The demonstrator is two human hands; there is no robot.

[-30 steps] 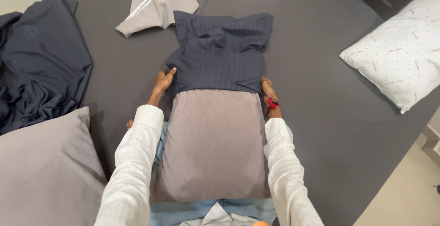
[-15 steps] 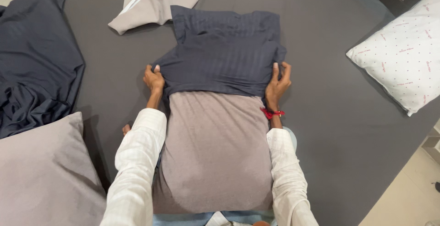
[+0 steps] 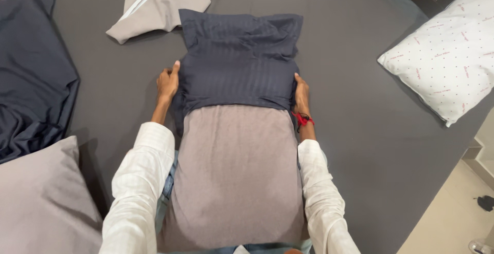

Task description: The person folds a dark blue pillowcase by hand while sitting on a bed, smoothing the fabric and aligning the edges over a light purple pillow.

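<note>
A grey-mauve pillow [image 3: 236, 171] lies lengthwise on the dark grey bed [image 3: 350, 130], its near end against my body. A dark navy striped pillowcase [image 3: 236, 61] covers its far half. My left hand [image 3: 168, 82] grips the left edge of the pillowcase, thumb up. At the right edge of the same case my right hand [image 3: 301, 93] holds the fabric, with a red thread around its wrist. Both arms are in white sleeves.
A crumpled navy sheet [image 3: 31, 74] lies at the left. A second grey pillow [image 3: 41, 197] sits at the near left. Grey cloth with a white stripe [image 3: 154, 4] lies beyond the pillowcase. A white dotted pillow [image 3: 442, 53] rests at the right, near the bed's edge.
Both hands shifted along the pillowcase's sides; the right hand went from raised with spread fingers to flat against the right edge. The view drifted slightly.
</note>
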